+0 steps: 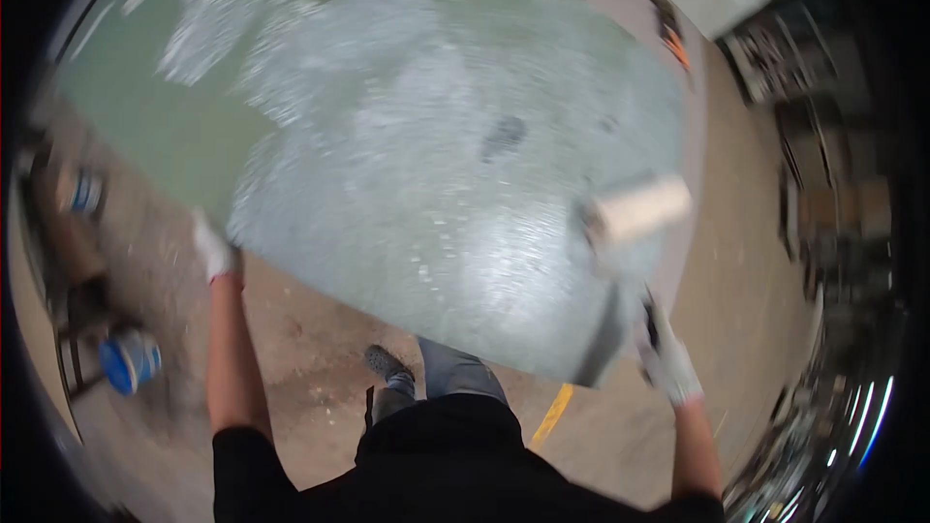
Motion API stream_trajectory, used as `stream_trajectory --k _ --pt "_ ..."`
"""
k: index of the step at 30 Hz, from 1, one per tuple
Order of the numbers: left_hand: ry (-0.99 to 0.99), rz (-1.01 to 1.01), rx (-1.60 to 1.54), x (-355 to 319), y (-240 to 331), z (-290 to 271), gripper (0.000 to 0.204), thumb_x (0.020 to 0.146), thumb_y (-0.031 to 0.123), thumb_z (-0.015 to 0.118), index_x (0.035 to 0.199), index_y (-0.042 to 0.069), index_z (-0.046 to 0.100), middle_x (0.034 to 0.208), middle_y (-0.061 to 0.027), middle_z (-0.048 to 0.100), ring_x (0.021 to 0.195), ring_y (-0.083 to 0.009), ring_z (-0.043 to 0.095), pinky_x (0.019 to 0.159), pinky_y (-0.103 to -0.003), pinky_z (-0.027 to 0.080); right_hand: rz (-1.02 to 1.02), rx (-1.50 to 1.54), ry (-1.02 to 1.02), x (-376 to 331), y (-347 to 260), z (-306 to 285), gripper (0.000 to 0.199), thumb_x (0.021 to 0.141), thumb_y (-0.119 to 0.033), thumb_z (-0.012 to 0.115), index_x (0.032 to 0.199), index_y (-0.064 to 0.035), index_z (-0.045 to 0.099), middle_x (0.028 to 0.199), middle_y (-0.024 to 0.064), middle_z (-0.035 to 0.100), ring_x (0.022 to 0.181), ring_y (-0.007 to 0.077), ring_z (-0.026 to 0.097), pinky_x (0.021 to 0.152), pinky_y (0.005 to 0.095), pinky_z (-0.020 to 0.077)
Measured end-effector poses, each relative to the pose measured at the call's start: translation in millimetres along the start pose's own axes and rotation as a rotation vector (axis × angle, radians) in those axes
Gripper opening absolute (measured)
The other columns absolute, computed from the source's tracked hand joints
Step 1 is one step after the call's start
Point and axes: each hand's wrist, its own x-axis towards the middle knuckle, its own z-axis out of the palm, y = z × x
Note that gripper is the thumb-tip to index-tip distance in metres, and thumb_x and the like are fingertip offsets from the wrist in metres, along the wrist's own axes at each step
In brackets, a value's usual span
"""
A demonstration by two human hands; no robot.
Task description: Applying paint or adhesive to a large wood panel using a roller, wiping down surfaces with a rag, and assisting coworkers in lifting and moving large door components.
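The gloved right hand (666, 360) is gripping the dark handle of a white cylindrical paint roller (637, 211), whose sleeve is lying over the right part of a large, pale green, wet-looking flat panel (426, 184). The gloved left hand (212, 250) is resting at the panel's near left edge; whether its fingers are curled around that edge is too blurred to tell. A blue and white bucket (130, 360) is standing on the brown concrete floor (300, 339) to the left, a second blurred container (83, 193) farther up. A yellow floor stripe (551, 416) is showing below the panel. Dark shelving (823, 136) on the right is smearing into the rim.
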Motion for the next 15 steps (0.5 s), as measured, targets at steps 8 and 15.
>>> stream_trajectory --k 8,15 --pt "0.145 0.153 0.024 42.3 -43.9 -37.9 0.061 0.110 0.043 0.040 0.149 -0.004 0.046 0.151 -0.0149 0.052 0.139 -0.0273 0.049 0.118 -0.039 0.035 -0.329 -0.887 -0.119 90.9 -23.7 -144.5 0.083 0.084 -0.003 0.058 0.161 -0.0182 0.028 0.114 0.0265 0.070 0.083 0.0473 0.069 0.076 0.0516 0.0553" --pt "0.241 0.028 0.534 -3.4 -3.0 -25.8 0.064 0.109 0.047 0.043 0.145 -0.006 0.051 0.150 -0.0188 0.054 0.141 -0.0291 0.049 0.119 -0.037 0.034 -0.728 -0.768 -0.225 171.9 -341.5 -38.4 0.081 0.085 -0.008 0.054 0.161 -0.0162 0.025 0.107 0.0366 0.065 0.102 0.0518 0.065 0.088 0.0536 0.0511"
